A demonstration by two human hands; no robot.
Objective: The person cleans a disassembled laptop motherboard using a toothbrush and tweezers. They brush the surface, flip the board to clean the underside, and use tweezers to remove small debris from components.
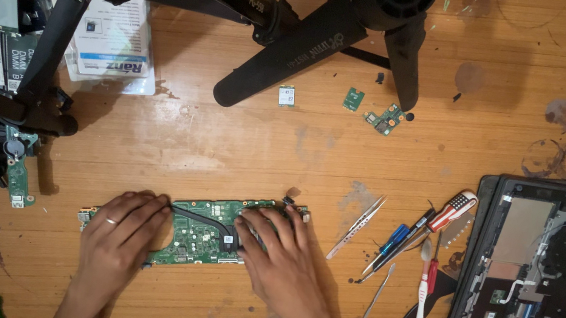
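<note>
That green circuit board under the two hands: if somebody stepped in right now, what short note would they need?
Left hand: flat on the left end of the green rectangular circuit board, a ring on one finger, holding no tool.
Right hand: fingers pressed on the board's right end, over the black heat pipe.
Board lies bare on the wooden table, already out of the open grey laptop shell at right.
Metal tweezers and red-and-white-handled screwdriver lie untouched between the board and the shell.
The heat pipe is still on the board.

Light: warm, moderate, from above | shadows: tripod point(305, 25) casts dark bands upper left; corners dim | focus: sharp centre; slight edge softness
</note>
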